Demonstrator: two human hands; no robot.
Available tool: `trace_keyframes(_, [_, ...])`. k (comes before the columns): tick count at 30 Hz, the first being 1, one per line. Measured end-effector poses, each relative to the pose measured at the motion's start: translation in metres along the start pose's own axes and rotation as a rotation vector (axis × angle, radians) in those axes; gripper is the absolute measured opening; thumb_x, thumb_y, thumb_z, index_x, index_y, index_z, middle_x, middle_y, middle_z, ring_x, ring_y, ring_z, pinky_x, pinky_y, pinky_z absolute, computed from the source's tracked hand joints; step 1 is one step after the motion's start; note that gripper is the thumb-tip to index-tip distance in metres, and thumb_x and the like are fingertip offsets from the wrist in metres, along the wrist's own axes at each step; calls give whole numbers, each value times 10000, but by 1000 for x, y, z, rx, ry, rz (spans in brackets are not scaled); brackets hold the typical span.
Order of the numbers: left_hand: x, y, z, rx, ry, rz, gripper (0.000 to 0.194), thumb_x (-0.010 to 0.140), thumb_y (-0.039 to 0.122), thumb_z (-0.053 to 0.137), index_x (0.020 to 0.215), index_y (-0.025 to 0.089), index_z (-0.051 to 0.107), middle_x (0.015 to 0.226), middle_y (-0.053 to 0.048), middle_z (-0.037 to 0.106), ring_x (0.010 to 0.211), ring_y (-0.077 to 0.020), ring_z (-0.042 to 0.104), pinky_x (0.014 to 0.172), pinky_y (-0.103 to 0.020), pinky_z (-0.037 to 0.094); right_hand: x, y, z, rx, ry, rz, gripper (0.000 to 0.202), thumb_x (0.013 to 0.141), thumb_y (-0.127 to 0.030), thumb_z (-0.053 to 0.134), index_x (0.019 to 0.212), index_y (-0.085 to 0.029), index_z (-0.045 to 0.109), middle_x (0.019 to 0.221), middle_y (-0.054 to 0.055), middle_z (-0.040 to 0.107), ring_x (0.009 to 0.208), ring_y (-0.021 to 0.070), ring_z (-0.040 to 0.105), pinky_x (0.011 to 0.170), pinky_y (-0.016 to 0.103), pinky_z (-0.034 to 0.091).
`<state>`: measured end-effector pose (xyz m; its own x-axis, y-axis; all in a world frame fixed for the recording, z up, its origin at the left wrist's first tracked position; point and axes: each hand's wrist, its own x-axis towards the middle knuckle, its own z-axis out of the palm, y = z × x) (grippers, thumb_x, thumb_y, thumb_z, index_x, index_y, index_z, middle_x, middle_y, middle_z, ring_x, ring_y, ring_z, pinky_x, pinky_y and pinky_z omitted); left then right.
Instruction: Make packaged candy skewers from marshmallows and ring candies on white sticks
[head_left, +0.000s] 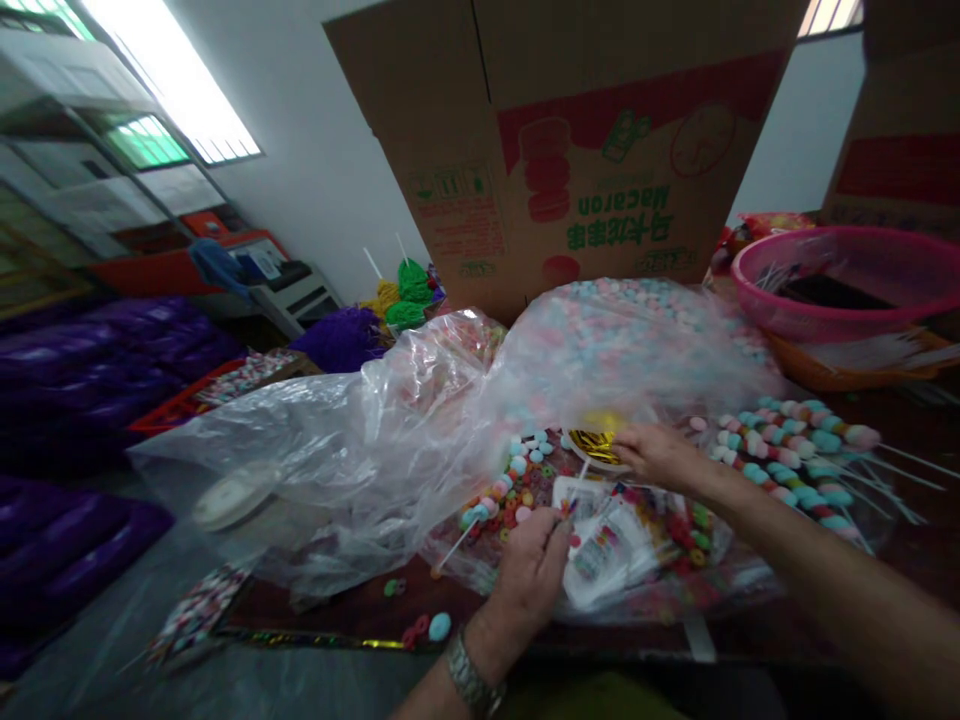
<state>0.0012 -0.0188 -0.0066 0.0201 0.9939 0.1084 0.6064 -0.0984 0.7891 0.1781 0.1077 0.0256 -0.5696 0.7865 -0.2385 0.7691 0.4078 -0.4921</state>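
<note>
My left hand [531, 565], with a metal watch at its wrist, is closed by the white printed packets [611, 550]; what its fingers hold is too small to make out. My right hand [652, 457] reaches to a round container of gold strips [596, 447], fingers pinched at its right edge; whether they grip a strip or the rim is unclear. A skewer of pink and blue candies [491, 502] lies left of my left hand among small ring candies. Finished-looking candy skewers [795, 455] lie in a pile to the right. A big clear bag of pastel candies [622, 335] rises behind.
A large cardboard box [600, 140] stands at the back. A pink basin [847, 315] sits over an orange basket [847, 375] at the right. Clear plastic sheeting [315, 440] spreads left. Loose candies [439, 627] lie near the table's front edge.
</note>
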Motion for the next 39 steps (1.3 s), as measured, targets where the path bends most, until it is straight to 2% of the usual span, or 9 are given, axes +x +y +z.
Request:
trace_keyframes(4, [5,-10,4,-549,35,-456,302,810,465,454,762,171,502,556,39,481,395,-76,410,361,-184,333,56,10,-10,-177,21,115,257,882,-316,529,1073,-147,561,1095,76,573,942,190,572,807,394,481])
trace_keyframes(9, [4,-17,-6,-754,82,-574,313,726,470,561,730,164,498,519,58,467,328,-43,373,297,-145,297,73,15,-4,-277,-36,166,285,880,-311,535,1117,-153,543,1115,75,564,936,192,577,789,387,496])
trace_keyframes(15, [7,-13,-4,-833,1,-570,306,739,458,539,763,154,517,532,48,477,298,-55,353,214,-172,309,29,5,-21,-220,22,27,175,885,-236,506,936,-126,631,928,71,632,858,184,598,763,338,479])
trace_keyframes(18, [10,-11,0,-831,-21,-544,286,752,438,534,795,156,519,534,57,459,295,-50,342,216,-170,316,-6,-18,1,-88,18,-146,254,905,-212,416,981,-179,656,848,24,656,794,147,603,725,250,468])
trace_keyframes(22, [11,-4,4,-760,-50,-509,277,773,421,510,855,158,534,555,63,436,312,-54,374,234,-162,333,-32,-49,45,379,129,-348,370,896,-246,339,1163,-188,588,839,32,661,778,154,608,698,254,482])
trace_keyframes(26, [7,2,4,-619,-80,-537,242,790,389,474,811,155,533,564,60,411,338,-52,387,229,-135,301,-31,-60,66,466,242,-300,477,863,-231,358,1332,-177,425,959,78,652,949,196,576,833,325,448])
trace_keyframes(30, [-2,-2,1,-592,-166,-488,232,803,389,458,823,167,525,584,58,414,387,-68,443,243,-135,339,-28,-55,70,489,213,-262,553,866,-228,351,1408,-148,275,759,43,634,693,171,568,703,289,457])
trace_keyframes(33, [-5,-6,3,-655,-258,-421,265,823,423,438,826,170,517,541,72,419,341,-61,429,280,-162,400,-28,-52,75,446,247,-235,568,849,-208,362,1407,-153,270,736,38,618,662,172,557,658,277,439])
trace_keyframes(39, [-1,-2,11,-755,-40,-473,355,774,524,504,759,169,495,468,100,366,276,-34,316,228,-135,299,-31,-51,95,569,562,-62,451,830,-294,468,1257,-148,459,583,-25,535,516,149,488,520,238,389])
